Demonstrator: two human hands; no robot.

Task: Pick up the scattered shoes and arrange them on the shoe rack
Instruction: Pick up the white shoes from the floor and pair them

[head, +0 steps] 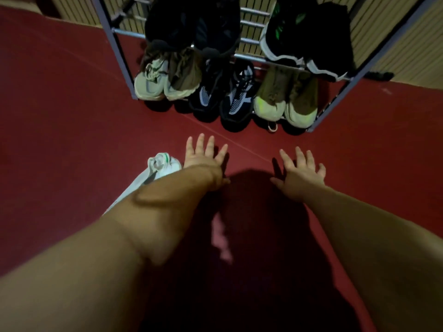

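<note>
Red floor point(60, 116): smooth matt sheet; it carries everything in view.
White shoe point(165, 164): lies on the floor just left of the left wrist, well short of the rack; green trim near the tongue; the forearm hides its heel, and a pale grey strip runs back from it, so I cannot tell whether it lies loose or sits on a foot.
Handling: probably light, with a soft upper and stiffer sole; best held at the heel collar or pinched across the tongue opening.
Left hand point(203, 156): fingers straight and spread, palm down, holding nothing.
Shoe rack point(122, 61): metal tube frame against the wall; the low tier holds a pale grey pair point(153, 82), a dark knit pair point(225, 97) and an olive pair point(285, 101), toes outward; black shoes point(191, 25) sit above.
Right hand point(302, 168): also splayed flat and empty; contact with the floor is unclear.
Writing: no brand or label can be read.
</note>
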